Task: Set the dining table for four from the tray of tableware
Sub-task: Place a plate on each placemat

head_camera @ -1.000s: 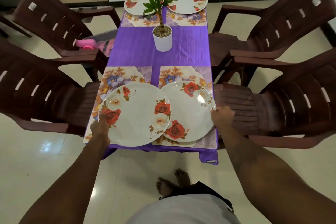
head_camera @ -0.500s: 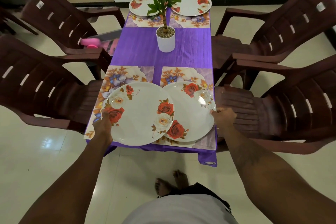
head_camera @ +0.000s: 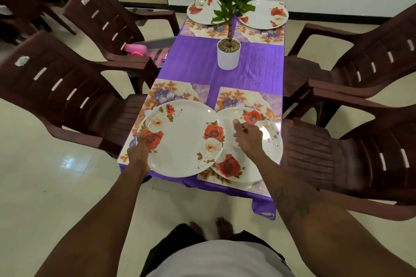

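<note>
– While the purple-clothed table is laid, which step is reached?
– Plates are being placed. Over the floral mat, the glossy round left plate, overlapping the right plate, is gripped at its rim by the left hand; a shift leftward seems needed. The right hand is held slack, empty.
</note>
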`<state>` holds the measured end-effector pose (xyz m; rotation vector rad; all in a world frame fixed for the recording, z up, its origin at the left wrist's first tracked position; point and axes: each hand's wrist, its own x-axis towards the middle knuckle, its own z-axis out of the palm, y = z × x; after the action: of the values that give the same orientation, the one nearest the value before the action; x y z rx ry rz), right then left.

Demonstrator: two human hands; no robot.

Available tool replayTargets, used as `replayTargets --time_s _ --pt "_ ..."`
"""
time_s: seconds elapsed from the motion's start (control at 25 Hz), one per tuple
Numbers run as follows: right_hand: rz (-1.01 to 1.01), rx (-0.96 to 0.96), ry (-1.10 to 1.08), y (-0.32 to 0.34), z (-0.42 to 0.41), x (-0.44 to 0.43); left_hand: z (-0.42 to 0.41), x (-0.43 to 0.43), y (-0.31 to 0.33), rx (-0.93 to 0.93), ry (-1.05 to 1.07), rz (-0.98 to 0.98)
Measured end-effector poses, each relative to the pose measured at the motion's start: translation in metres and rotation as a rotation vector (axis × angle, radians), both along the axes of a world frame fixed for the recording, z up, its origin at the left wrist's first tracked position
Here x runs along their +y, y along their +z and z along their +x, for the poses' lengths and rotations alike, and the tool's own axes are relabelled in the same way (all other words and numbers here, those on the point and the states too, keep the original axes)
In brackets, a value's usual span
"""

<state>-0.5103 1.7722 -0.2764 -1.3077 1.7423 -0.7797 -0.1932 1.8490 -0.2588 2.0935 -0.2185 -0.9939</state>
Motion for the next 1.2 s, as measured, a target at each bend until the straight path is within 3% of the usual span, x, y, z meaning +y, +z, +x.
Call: replayTargets --time_s 0.12,0.24,0.44,0.6,0.76,0.88,1.04,1.2 --pt "0.128 0.004 0.188 0.000 0.053 -0.004 0.018 -0.001 -0.003 0.009 0.044 -0.015" --pt "0.142 0.061 0.203 -0.008 0.090 -0.010 0.051 -0.013 -0.016 0.030 0.045 -0.022" --pt "0.144 0.220 0.069 -0.032 0.136 -0.009 0.133 -0.041 -0.048 0.034 -0.303 0.118" --pt "0.143 0.351 -0.080 -0.037 0.168 -0.011 0.181 -0.064 -0.053 -0.278 -0.675 0.197" --pt "0.178 0.373 -0.171 -0.031 0.195 -0.003 0.205 -0.079 -0.058 -0.429 -0.850 0.169" --pt "0.203 0.377 -0.218 -0.031 0.209 -0.001 0.210 -0.084 -0.060 -0.393 -0.814 0.148" --pt "0.213 0.549 -0.230 -0.026 0.218 0.004 0.211 -0.085 -0.064 -0.375 -0.824 0.145" --pt "0.207 0.599 -0.230 -0.023 0.218 0.001 0.214 -0.084 -0.070 -0.327 -0.790 0.134"
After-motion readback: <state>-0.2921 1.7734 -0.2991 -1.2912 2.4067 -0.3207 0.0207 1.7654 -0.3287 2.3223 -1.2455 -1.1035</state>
